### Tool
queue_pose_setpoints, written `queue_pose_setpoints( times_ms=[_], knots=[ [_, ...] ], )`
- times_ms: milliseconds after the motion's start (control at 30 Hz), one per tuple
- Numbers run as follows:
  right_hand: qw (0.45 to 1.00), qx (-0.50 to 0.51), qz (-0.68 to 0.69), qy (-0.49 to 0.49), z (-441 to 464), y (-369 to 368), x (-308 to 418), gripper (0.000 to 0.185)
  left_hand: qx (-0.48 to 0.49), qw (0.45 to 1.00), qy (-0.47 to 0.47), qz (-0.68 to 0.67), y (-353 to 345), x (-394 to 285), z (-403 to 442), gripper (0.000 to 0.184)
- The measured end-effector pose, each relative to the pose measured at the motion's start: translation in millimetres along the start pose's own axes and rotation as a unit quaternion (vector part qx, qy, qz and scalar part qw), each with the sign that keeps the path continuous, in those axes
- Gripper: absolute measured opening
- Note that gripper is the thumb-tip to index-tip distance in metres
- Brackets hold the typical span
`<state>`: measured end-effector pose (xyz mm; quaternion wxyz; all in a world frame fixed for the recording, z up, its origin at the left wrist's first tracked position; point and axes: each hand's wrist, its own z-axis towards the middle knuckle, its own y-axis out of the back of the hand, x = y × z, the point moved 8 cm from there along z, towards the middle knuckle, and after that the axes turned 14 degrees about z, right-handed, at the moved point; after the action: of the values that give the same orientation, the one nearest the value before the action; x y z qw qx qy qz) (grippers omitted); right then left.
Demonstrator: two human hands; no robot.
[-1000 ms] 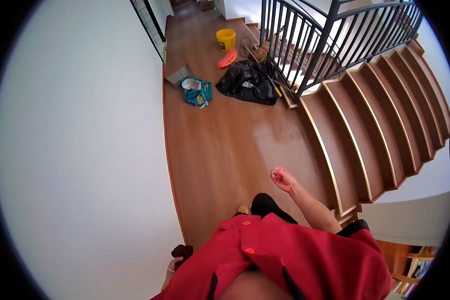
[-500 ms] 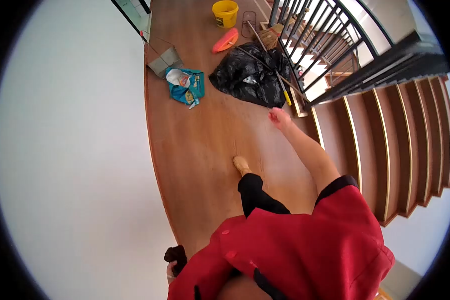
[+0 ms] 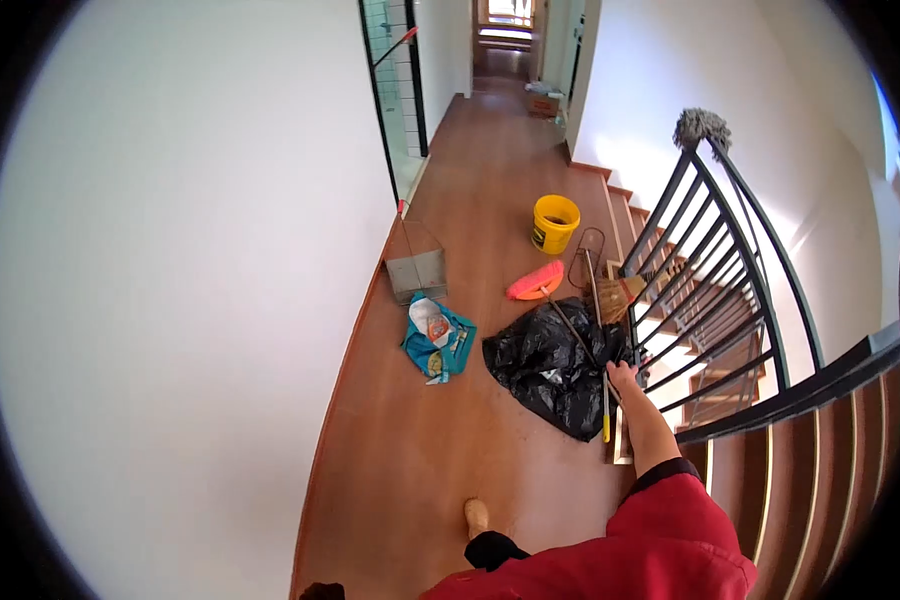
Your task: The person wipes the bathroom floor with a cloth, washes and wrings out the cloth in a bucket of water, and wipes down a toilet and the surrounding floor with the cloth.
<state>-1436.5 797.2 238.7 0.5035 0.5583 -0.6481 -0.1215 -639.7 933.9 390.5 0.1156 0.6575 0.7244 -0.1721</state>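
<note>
At the lower end of the floor's left edge, a dark brown item (image 3: 322, 592) was partly in view. The left hand was out of view, so its opening and any hold could not be determined. Further up that edge stood a grey dustpan (image 3: 417, 277), with a teal bag (image 3: 457, 345) just beside it, open and showing packets inside. A tan shoe (image 3: 477, 517) was on the floor (image 3: 400, 450) near the lower end. Right of the teal bag, and apart from it, a black plastic bag (image 3: 530, 345) lay spread near the floor's right edge. A pink-orange brush head (image 3: 537, 280) lay above it, its handle running across the plastic. A yellow bucket (image 3: 554, 232) stood upright beyond. A pole with a yellow end (image 3: 606, 428) lay over the black bag's right side, near a straw broom (image 3: 615, 299). The right hand (image 3: 622, 374) was over the bag's right side at the handles, fingers partly curled; whether it gripped one could not be determined. A black railing (image 3: 715, 290) bordered the stairs, a grey mop head (image 3: 703, 128) at its top.
</note>
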Motion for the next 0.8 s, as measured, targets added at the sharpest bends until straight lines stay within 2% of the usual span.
queue_pose_setpoints(
  times_ms=[33,67,133,200,267,300,333,367,400,467,500,533,567,633,700,767,800],
  knots=[
    [0.998,0.02,0.052,-0.001,-42,19,18,0.06,0.003,1.0,-0.015,-0.015,3,6,0,0.044],
    [0.999,0.026,0.027,-0.021,-41,16,11,0.06,0.001,0.999,-0.021,-0.029,4,14,-3,0.044],
    [0.999,0.016,-0.031,0.007,-72,20,4,0.062,-0.008,0.999,-0.015,-0.048,15,34,-13,0.045],
    [0.99,0.06,-0.118,0.045,-103,3,-12,0.059,-0.017,0.997,-0.02,-0.074,26,58,-24,0.045],
    [0.99,0.089,-0.109,-0.006,-164,-11,-30,0.056,-0.026,0.994,-0.031,-0.101,40,86,-37,0.045],
    [0.986,0.122,-0.111,0.021,-155,-42,-66,0.058,-0.031,0.992,-0.037,-0.116,47,102,-44,0.045],
    [0.991,0.103,-0.075,0.05,-208,-35,-57,0.052,-0.036,0.989,-0.044,-0.135,56,121,-50,0.045],
    [0.975,0.133,-0.169,0.054,-197,-73,-92,0.045,-0.04,0.986,-0.052,-0.153,65,143,-59,0.045],
    [0.96,0.182,-0.194,0.086,-214,-101,-108,0.044,-0.048,0.982,-0.059,-0.175,75,167,-68,0.045],
    [0.89,0.306,-0.227,0.248,-274,-169,-112,0.043,-0.061,0.967,-0.081,-0.235,98,232,-93,0.046],
    [0.82,0.362,-0.245,0.369,-309,-204,-110,0.042,-0.072,0.956,-0.093,-0.269,108,271,-109,0.046],
    [0.76,0.404,-0.247,0.445,-342,-232,-105,0.042,-0.081,0.942,-0.105,-0.31,114,313,-127,0.046],
    [0.718,0.442,-0.244,0.479,-380,-256,-96,0.041,-0.094,0.924,-0.117,-0.353,116,358,-146,0.046],
    [0.682,0.549,-0.23,0.426,-438,-295,-75,0.04,-0.127,0.877,-0.134,-0.443,105,446,-184,0.046],
    [0.677,0.581,-0.196,0.407,-579,-284,-36,0.036,-0.168,0.823,-0.145,-0.523,88,524,-222,0.046],
    [0.611,0.581,-0.23,0.486,-642,-312,-35,0.033,-0.217,0.761,-0.159,-0.59,67,590,-263,0.047],
    [0.612,0.588,-0.253,0.464,-663,-329,-47,0.033,-0.238,0.73,-0.161,-0.619,53,620,-279,0.047]
  ],
)
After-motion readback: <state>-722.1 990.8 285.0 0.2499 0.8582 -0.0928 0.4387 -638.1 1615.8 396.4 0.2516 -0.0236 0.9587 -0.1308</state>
